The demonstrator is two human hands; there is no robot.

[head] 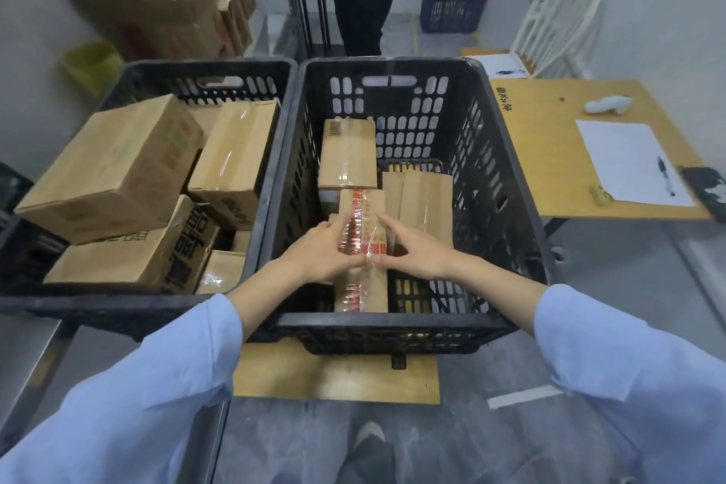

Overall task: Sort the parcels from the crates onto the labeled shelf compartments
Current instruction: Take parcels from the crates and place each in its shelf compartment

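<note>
Two black plastic crates stand side by side. The right crate (pixel 491 137) holds a few cardboard parcels. A long parcel with red-printed tape (pixel 363 208) stands in its middle. My left hand (pixel 320 249) grips that parcel from the left, thumb across its front. My right hand (pixel 416 248) is on its right edge, fingers spread, touching it. Behind it stands a taped parcel with a barcode (pixel 347 153), and to the right a plain brown parcel (pixel 426 200). The left crate (pixel 271 153) is full of larger boxes (pixel 114 169).
A person in dark trousers (pixel 363 16) stands beyond the crates by a metal rack (pixel 302 4). Open cartons (pixel 173 4) line the left wall. A wooden desk (pixel 550 153) with paper and pen is at right, a blue crate (pixel 451 6) and white chair (pixel 561 20) behind.
</note>
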